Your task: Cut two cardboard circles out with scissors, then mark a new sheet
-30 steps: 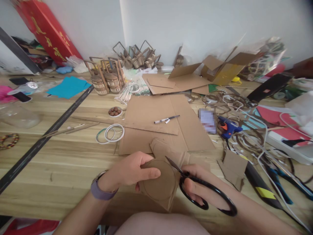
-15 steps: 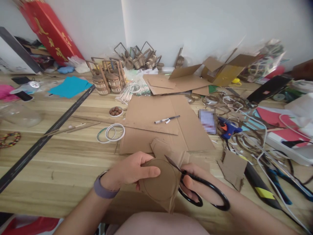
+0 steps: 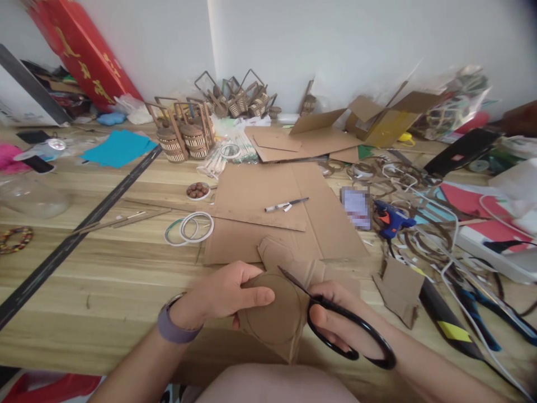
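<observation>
My left hand (image 3: 235,294) grips a piece of brown cardboard (image 3: 274,313), its thumb lying across the top face. A round outline is drawn on that piece. Black-handled scissors (image 3: 356,324) are in my right hand (image 3: 335,308), with thumb and fingers through the loops. One blade shows above the cardboard, near the upper right of the drawn circle; the other blade is hidden beneath it. Beyond my hands lies a large flat cardboard sheet (image 3: 260,187) with a pen (image 3: 286,205) on it.
Two tape rings (image 3: 196,228) and a dish of brown balls (image 3: 198,191) lie left of the sheet. On the right are a blue glue gun (image 3: 392,219), cables, pliers (image 3: 478,305) and a cardboard scrap (image 3: 398,288). Small woven baskets (image 3: 197,140) stand at the back.
The scissors' handle loops have come closer together, and the visible blade tip has shifted slightly left over the cardboard. My left hand keeps its hold.
</observation>
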Demonstrator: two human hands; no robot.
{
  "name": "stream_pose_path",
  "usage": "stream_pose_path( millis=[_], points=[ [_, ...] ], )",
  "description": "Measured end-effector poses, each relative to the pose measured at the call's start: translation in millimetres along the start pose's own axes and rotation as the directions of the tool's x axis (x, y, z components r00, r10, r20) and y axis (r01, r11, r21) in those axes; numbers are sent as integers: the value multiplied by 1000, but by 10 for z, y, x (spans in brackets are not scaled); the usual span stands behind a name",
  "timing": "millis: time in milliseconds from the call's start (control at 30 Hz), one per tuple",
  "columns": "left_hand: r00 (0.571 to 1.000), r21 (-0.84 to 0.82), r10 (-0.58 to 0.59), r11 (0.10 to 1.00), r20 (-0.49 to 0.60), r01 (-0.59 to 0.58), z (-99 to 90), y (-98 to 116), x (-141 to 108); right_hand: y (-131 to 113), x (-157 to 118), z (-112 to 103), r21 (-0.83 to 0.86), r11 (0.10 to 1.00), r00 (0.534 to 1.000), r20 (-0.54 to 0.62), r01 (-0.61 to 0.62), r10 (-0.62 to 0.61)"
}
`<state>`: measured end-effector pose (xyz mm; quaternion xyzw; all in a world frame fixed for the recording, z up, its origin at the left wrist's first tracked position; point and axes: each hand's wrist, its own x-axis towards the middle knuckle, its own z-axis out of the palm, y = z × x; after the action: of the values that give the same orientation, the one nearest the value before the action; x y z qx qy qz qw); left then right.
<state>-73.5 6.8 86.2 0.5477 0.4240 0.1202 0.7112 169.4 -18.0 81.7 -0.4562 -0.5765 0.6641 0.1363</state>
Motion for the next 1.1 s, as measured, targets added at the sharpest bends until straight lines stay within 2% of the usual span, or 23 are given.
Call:
stream_pose_path(
  millis=[167,400,500,600,667,733,800,933,1100],
  points=[
    [1000,-5,2,1000,-12,-2,11,39,-21,14,-46,53,-4,999,997,-61,47,-47],
    [1000,-105,1,994,4,-1,-19,-30,-7,52,-14,58,3,998,998,-5,60,-60],
    [999,-251,-14,968,29,20,-14,-72,6,49,6,57,15,997,997,2,78,-78],
    [999,-412,4,911,47,15,44,-136,32,40,22,54,-23,985,985,20,171,-170],
    [999,-446,14,895,39,5,85,-178,49,37,26,48,-43,976,976,34,214,-213],
    [999,-466,23,885,26,-9,98,-201,55,37,18,34,-63,977,979,35,205,-203],
    [1000,-425,25,905,19,-15,69,-195,45,37,0,11,-94,981,985,18,170,-169],
    [1000,-133,15,991,-26,-19,-47,-119,-9,31,-36,-65,-113,989,994,48,98,-93],
    [997,24,56,998,-46,-55,-80,-46,-48,50,-52,-126,-61,994,991,107,86,-80]
  ],
)
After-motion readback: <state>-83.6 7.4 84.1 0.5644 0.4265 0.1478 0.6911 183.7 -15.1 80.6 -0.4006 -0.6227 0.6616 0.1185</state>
